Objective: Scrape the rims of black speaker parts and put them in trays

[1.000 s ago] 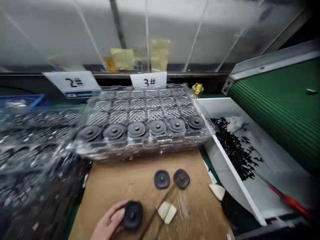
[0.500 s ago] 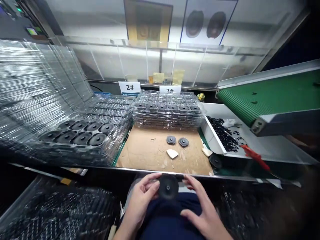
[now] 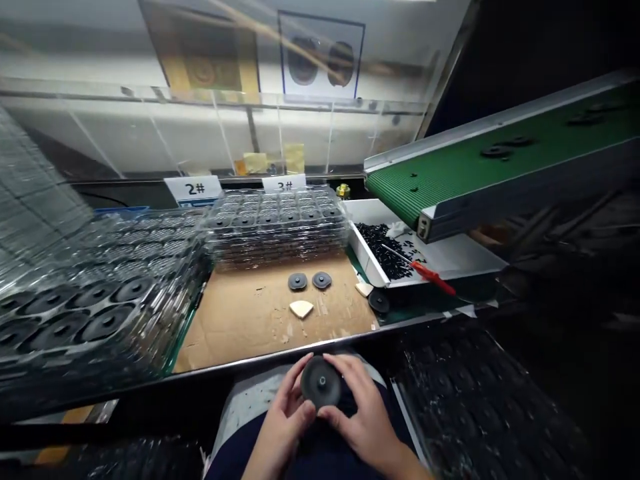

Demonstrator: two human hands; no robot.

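Beside the bench's front edge (image 3: 235, 366), left hand (image 3: 284, 417) and right hand (image 3: 361, 408) curl inward, pinching a matte, round disc (image 3: 321, 387).

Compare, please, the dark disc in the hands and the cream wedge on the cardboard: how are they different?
The disc is dark and round; the wedge is cream and has corners. The left hand and right hand hold the disc; the wedge lies on the cardboard, untouched. The disc shows a small central stub; the wedge shows none.
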